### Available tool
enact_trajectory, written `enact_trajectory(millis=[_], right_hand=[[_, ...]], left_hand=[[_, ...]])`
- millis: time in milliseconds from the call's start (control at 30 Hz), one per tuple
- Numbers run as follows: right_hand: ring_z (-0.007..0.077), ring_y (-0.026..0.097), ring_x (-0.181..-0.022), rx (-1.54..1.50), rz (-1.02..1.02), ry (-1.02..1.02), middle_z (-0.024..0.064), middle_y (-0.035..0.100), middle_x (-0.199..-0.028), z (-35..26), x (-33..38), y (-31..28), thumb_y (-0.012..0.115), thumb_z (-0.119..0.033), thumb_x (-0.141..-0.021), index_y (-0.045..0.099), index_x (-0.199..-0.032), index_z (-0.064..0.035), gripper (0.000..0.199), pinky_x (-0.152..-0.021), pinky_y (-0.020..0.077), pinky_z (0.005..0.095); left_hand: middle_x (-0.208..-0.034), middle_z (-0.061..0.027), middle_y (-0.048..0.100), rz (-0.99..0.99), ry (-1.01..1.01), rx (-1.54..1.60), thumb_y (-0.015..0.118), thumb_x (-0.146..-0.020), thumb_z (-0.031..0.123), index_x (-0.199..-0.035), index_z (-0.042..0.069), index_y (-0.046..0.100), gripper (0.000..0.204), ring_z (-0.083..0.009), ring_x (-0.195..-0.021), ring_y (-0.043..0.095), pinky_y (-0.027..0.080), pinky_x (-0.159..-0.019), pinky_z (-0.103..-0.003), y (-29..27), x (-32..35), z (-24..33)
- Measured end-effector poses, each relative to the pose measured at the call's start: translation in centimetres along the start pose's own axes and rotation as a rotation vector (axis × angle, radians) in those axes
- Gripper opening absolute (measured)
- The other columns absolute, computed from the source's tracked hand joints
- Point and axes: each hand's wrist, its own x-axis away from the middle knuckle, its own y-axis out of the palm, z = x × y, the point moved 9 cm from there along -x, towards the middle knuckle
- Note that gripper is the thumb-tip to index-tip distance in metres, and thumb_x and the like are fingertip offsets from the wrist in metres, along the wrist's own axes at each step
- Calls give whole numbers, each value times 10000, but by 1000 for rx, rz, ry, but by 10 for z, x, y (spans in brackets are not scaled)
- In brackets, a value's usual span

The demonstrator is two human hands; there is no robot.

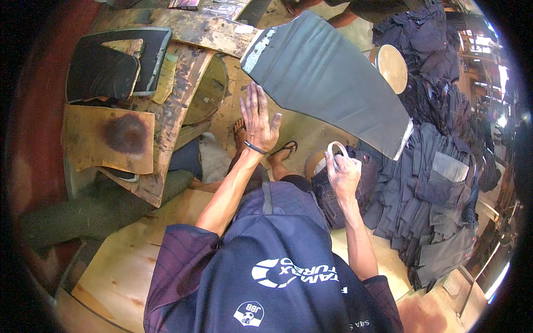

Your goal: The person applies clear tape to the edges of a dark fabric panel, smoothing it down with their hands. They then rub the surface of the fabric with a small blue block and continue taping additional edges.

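We read this as a cutting or marking step on dark fabric pieces. Our left hand (259,119) is open, fingers spread, its fingertips touching or just short of the lower edge of the large grey panel (333,80), a stiff-looking sheet with a folded crease and a pale, worn corner that lies tilted across the middle of the view. Our right hand (343,175) is closed around a small pale loop-shaped thing (336,149), possibly a roll of tape or a ring-handled tool; the view is too small and bent for us to say which.

In our judgement the next move calls for steadying the grey panel flat with the left hand while the right brings its item to the panel's near edge, so the two hands would need to come closer together.

To the right, a thick stack of dark cut fabric pieces (438,194) lies just beside the right hand, and more dark cloth (422,39) is heaped beyond. A round wooden stool top (392,66) peeks out behind the panel. To the left, a worn wooden counter (177,83) carries a dark shaped template (102,72) and a brown board with a dark stain (119,139). Our sandalled foot (286,150) rests on the floor below the panel, and the fabric stack crowds the right hand's working room.
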Motion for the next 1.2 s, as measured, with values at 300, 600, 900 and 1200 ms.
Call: enact_trajectory(millis=[300, 600, 900, 1200], right_hand=[[288, 613, -660, -33, 10, -47, 84, 608, -649, 6, -2, 17, 800, -302, -993, 638, -729, -103, 368, -789, 431, 425], [272, 611, -645, -37, 77, -80, 68, 603, -643, 14, -8, 22, 804, -309, -987, 639, -743, -117, 352, -786, 423, 428], [269, 583, -630, -81, 74, -95, 55, 582, -635, 17, -8, 2, 822, -326, -969, 617, -723, -119, 382, -784, 411, 437], [249, 633, -695, -145, 7, -169, 42, 600, -676, 24, -9, -12, 834, -314, -952, 670, -781, -127, 302, -887, 442, 468]], left_hand=[[-1810, -289, 100, -1, 33, -121, 403, -1099, 652, -1735, -49, 111, 991, -458, -1685, 86, 30, -1326, -671, 12, 13, 4], [-1810, -290, 103, -42, 85, -205, 418, -1093, 660, -1732, -52, 124, 1001, -467, -1684, 82, -3, -1310, -705, 24, 30, 11], [-1809, -298, 79, -37, 104, -235, 374, -1087, 709, -1734, -50, 85, 1038, -486, -1678, 87, -15, -1289, -747, 41, 49, 22], [-1800, -329, -12, -32, 27, -202, 319, -1078, 751, -1728, -60, 25, 1081, -487, -1681, 23, -52, -1288, -743, 57, 53, 27]])
